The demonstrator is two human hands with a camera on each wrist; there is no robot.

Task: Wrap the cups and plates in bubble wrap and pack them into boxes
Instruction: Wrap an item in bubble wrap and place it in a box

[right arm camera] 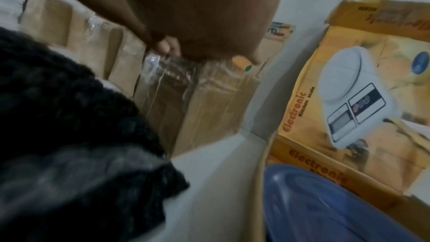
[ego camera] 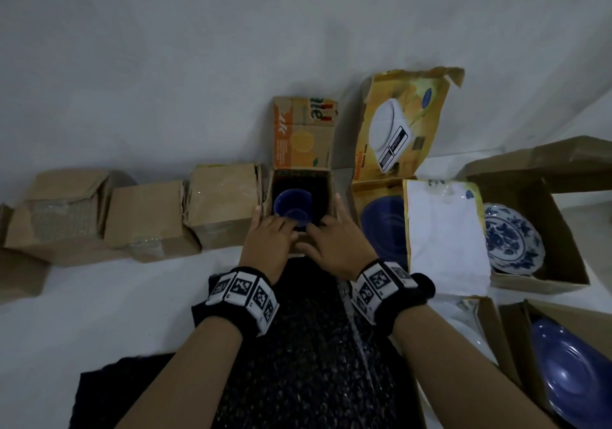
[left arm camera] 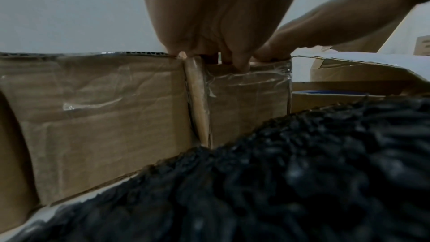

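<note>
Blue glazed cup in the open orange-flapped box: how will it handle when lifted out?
The blue glazed cup looks ceramic, so probably rigid and breakable if knocked. Its glossy surface may be slippery under bare fingers. The orange-flapped cardboard box fits closely around it, so both hands will likely have little room.

A small open cardboard box stands on the white floor, its orange printed lid flap raised behind. Inside it lies a dark blue cup, tilted, its mouth facing up and toward the viewer. A sheet of bubble wrap over dark cloth lies in front of the box. Other open boxes at right hold a plain blue plate, a blue-and-white patterned plate and another blue plate.
</note>
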